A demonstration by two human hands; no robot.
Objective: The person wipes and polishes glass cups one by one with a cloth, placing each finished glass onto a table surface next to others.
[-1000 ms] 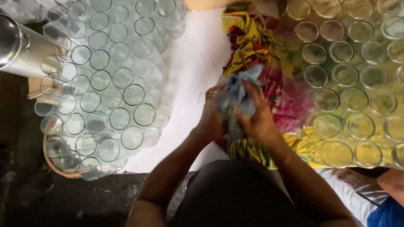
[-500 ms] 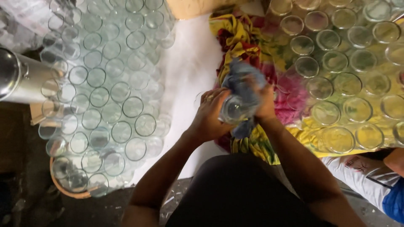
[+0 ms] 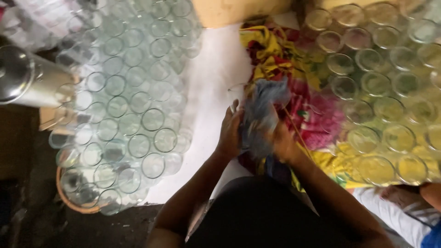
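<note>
Left hand (image 3: 228, 133) grips a clear glass (image 3: 236, 94); right hand (image 3: 281, 143) bunches blue cloth (image 3: 262, 117) against it (glass mostly hidden). Empty glasses (image 3: 128, 119) beside left hand.

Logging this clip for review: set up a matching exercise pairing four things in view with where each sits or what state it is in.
Things:
1. blue-grey cloth
2. metal cylinder
3. patterned fabric
4. left hand

Places or states:
A. spread under the glasses on the right
B. lying at the left edge of the picture
C. bunched between both hands
D. holding a clear glass beside the cloth

Pairs: 1-C, 2-B, 3-A, 4-D
</note>
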